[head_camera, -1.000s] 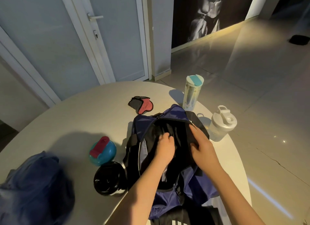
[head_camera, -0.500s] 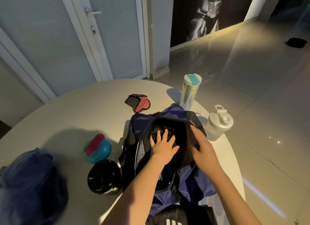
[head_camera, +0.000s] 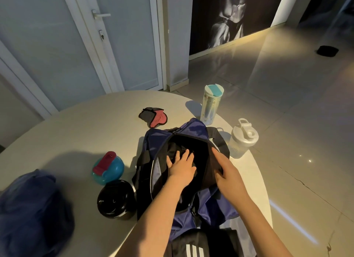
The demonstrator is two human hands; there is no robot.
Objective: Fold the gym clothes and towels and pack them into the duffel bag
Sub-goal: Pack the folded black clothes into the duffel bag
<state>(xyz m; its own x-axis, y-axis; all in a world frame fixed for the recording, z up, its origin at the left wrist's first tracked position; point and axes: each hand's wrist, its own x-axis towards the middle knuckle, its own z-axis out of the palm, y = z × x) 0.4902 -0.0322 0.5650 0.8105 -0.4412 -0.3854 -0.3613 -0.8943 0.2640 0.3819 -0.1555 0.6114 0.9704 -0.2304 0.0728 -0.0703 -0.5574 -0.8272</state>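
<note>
Black cloth (head_camera: 173, 148) lies under the spread, flat fingers of the left hand (head_camera: 182, 167) inside the bag (head_camera: 193, 129); the right hand (head_camera: 229, 173) pinches its rim.

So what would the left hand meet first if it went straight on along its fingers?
The left hand lies flat on dark cloth inside the bag; straight on, probably the bag's far end, though depth there is unclear.
</note>
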